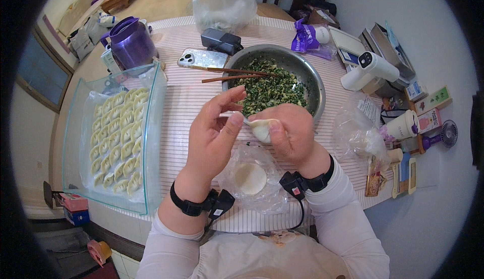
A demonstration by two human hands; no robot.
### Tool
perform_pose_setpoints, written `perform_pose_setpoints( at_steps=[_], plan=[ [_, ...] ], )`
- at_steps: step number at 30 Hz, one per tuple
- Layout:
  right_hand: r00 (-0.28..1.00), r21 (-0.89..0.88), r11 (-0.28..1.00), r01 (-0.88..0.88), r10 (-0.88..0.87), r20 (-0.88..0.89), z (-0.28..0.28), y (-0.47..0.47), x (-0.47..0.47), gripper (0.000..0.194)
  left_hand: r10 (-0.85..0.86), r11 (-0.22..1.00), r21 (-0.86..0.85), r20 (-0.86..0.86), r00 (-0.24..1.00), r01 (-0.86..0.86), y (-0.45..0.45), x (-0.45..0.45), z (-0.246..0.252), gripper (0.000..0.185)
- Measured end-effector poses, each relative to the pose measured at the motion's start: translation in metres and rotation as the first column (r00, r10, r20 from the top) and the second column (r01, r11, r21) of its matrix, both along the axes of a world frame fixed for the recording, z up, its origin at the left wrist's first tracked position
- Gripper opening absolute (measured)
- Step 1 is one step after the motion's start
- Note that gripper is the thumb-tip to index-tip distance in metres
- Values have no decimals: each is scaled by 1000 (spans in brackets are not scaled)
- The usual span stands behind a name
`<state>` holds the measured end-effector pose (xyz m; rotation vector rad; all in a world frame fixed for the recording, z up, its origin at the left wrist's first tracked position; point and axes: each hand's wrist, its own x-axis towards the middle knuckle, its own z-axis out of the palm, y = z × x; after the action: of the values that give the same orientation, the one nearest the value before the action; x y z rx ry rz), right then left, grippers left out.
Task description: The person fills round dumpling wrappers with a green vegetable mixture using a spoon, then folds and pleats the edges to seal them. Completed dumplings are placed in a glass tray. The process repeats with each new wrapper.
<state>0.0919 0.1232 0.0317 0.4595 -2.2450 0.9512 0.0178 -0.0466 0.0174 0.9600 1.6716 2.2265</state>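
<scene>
A half-round dumpling [261,132] of pale dough is pinched between the thumb and curled fingers of my right hand [297,133]. My left hand [210,137] is just left of it, fingers partly spread. A thin, greyish metal utensil [246,121] runs under its thumb to the dumpling's left tip; most of it is hidden. Below both hands, a round dough wrapper [250,178] lies on a clear plastic bag [270,199]. Beyond them stands a steel bowl [320,89] of chopped green and yellow filling [272,86], with wooden chopsticks [234,77] resting across its left rim.
At left, a glass-walled tray [151,158] holds rows of dumplings [117,135]. Behind it stands a purple jug [134,44]. A phone [202,57], black adapter [221,40] and white plastic bag [225,6] lie farther back. Cups, boxes and a small fan [448,134] crowd the right side.
</scene>
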Motion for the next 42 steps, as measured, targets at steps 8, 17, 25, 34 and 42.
perform_pose_setpoints(
  at_steps=[8,17,25,34,42],
  plan=[
    [976,-177,984,-17,55,209,-7,7,-14,78,-408,910,200,581,705,363,8,5,-4,44],
    [984,-112,985,134,-118,133,9,15,1,53,-344,937,250,554,758,242,11,1,-8,42],
    [978,-58,992,108,-95,186,8,4,2,26,-350,937,203,513,784,286,8,4,-10,38],
    [893,-529,843,101,158,422,-4,7,-6,48,-298,942,305,572,764,139,11,0,-12,37],
    [960,-138,987,79,-37,278,-3,2,0,30,-356,910,385,545,759,151,10,1,-12,36]
  ],
)
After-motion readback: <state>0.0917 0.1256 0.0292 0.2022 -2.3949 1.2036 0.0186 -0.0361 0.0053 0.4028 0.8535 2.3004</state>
